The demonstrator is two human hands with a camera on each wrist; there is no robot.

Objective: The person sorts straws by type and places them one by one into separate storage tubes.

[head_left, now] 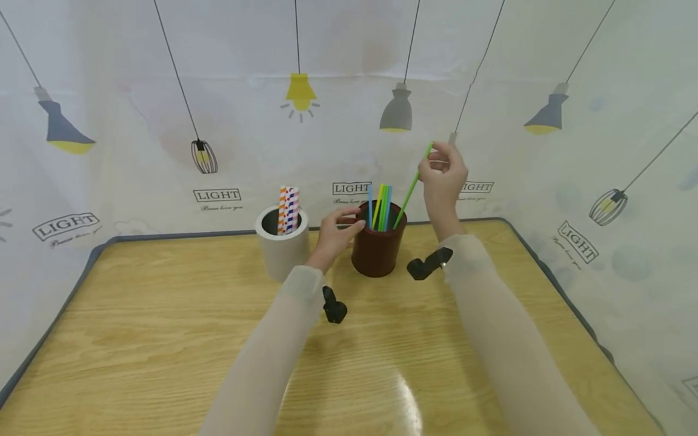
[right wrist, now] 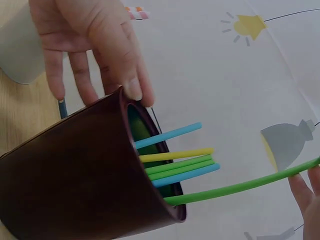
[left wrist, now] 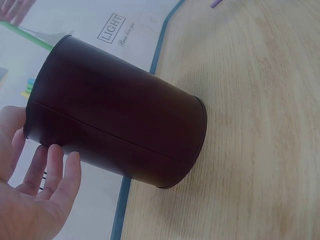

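My left hand (head_left: pixel 336 236) holds the near-left rim of a dark brown cup (head_left: pixel 374 251), thumb at the rim and fingers along its side. The cup stands upright on the table. Several blue, yellow and green straws (right wrist: pixel 180 162) stand in it. Above the cup on the right, my right hand (head_left: pixel 444 178) pinches the upper end of a green straw (right wrist: pixel 240 187), bent slightly and slanting out over the rim. Its lower end is inside the cup, hidden by the wall in the right wrist view. Only fingers of the right hand show there.
Left of the brown cup stands a white cup (head_left: pixel 283 257) with several striped straws (head_left: pixel 288 209) in it. The wooden table (head_left: pixel 163 315) ends at a dark edge against a wall sheet printed with lamps. A small purple tip (left wrist: pixel 216 3) shows at the top of the left wrist view.
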